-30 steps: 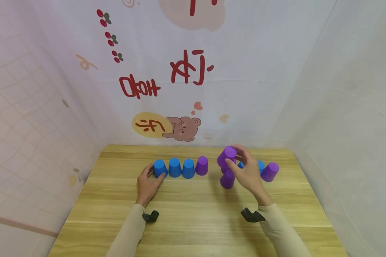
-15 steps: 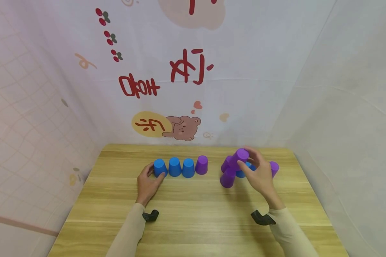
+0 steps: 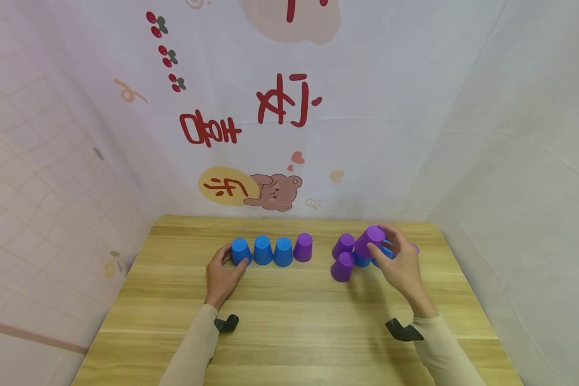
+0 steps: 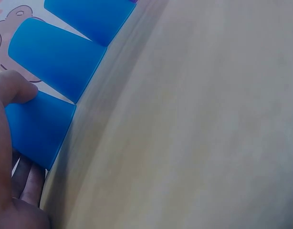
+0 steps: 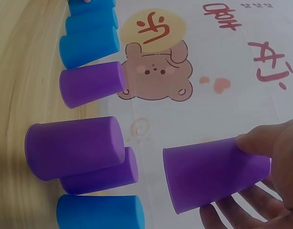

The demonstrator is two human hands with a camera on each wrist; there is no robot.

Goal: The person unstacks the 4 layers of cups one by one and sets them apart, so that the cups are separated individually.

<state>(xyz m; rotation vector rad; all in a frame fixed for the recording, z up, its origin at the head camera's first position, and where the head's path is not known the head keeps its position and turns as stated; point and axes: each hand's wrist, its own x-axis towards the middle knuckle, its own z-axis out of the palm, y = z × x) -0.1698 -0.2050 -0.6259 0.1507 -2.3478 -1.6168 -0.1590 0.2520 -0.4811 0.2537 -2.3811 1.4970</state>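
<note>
In the head view, two purple cups [image 3: 342, 267] and, nearer, a blue cup [image 3: 362, 261] stand at nine o'clock from the right hand [image 3: 401, 261], which grips a raised purple cup [image 3: 368, 242] at ten. The left hand [image 3: 222, 274] clasps an end blue cup [image 3: 240, 250], at one o'clock.

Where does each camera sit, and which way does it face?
Head: worn on the head, facing forward and down over the table; both sleeves, left grip and right grip show.
Left wrist: worn there, facing the held blue cup; part of left grip shows.
Right wrist: worn there, facing the held purple cup; part of right grip shows.
Head and right wrist share the bear drawing.
</note>
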